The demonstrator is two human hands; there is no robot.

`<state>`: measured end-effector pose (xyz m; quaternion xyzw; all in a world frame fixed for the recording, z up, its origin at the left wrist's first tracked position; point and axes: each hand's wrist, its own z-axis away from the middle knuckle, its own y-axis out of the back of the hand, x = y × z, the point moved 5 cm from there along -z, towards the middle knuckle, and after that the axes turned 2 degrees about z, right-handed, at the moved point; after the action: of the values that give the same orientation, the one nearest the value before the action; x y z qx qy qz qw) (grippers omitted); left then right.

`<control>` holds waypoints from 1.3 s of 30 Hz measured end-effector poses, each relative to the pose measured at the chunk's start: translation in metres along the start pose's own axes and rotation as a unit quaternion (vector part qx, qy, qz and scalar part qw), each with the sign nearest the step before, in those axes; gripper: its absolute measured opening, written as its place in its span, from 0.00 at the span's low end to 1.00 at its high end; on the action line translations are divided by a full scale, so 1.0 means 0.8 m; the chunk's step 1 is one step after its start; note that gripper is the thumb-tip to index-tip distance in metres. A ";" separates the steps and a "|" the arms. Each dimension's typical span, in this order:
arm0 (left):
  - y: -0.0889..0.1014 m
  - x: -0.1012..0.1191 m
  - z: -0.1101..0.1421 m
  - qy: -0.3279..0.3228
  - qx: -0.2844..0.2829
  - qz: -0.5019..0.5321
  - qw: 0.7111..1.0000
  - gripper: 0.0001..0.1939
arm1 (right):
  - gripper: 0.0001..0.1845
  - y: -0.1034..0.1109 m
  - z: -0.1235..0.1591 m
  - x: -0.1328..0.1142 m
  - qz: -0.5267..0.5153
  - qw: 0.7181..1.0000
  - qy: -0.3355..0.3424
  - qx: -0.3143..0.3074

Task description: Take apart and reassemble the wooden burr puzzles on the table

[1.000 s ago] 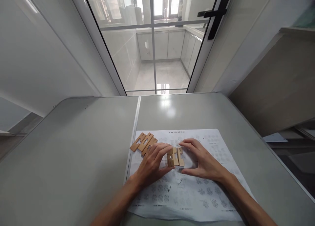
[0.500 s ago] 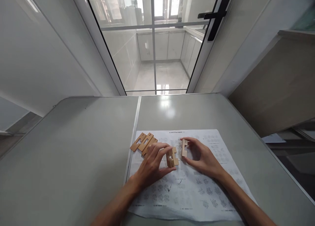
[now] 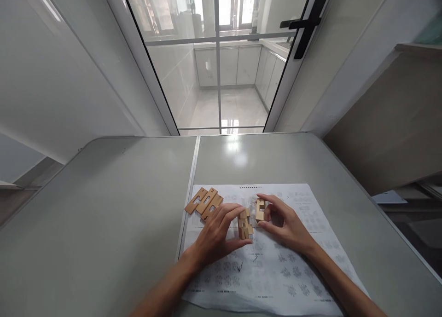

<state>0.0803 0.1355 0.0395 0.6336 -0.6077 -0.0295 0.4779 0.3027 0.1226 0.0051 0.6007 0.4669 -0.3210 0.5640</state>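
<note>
My left hand [image 3: 217, 232] grips a small group of notched wooden puzzle pieces [image 3: 244, 227] between thumb and fingers, over the printed sheet. To its right, my right hand [image 3: 286, 222] pinches one notched wooden puzzle piece [image 3: 260, 210], held upright and apart from the others. Flat wooden pieces with cut-out slots and numbers [image 3: 203, 202] lie overlapping just beyond my left hand, at the sheet's upper left corner. How many pieces my left hand holds is partly hidden by its fingers.
Under both hands lies a white paper sheet [image 3: 276, 280] printed with small diagrams. It rests on a grey table [image 3: 138, 206] with a pale seam strip [image 3: 193, 160]. Beyond the far edge stands a glazed door with a black handle [image 3: 307, 25].
My right hand has closed on a puzzle piece and drawn it away to the right from the group. My left hand keeps its group, now turned slightly.
</note>
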 end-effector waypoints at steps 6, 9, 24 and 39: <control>-0.002 -0.002 0.001 0.009 -0.011 0.008 1.000 0.41 | 0.18 -0.003 0.003 0.004 -0.040 0.998 -0.041 -0.020; -0.003 -0.004 0.003 0.011 -0.014 0.008 1.000 0.41 | 0.13 -0.004 0.004 0.006 -0.040 0.996 -0.073 -0.021; -0.004 -0.004 0.004 0.017 -0.018 -0.007 1.000 0.41 | 0.21 -0.010 0.008 0.018 -0.166 0.976 -0.144 0.004; -0.002 -0.006 0.003 0.044 -0.012 0.017 0.999 0.39 | 0.27 -0.015 0.003 0.018 -0.146 0.978 -0.146 -0.014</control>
<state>0.0789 0.1375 0.0342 0.6183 -0.5959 -0.0006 0.5124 0.2970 0.1223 -0.0129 0.4647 0.4667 -0.4779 0.5813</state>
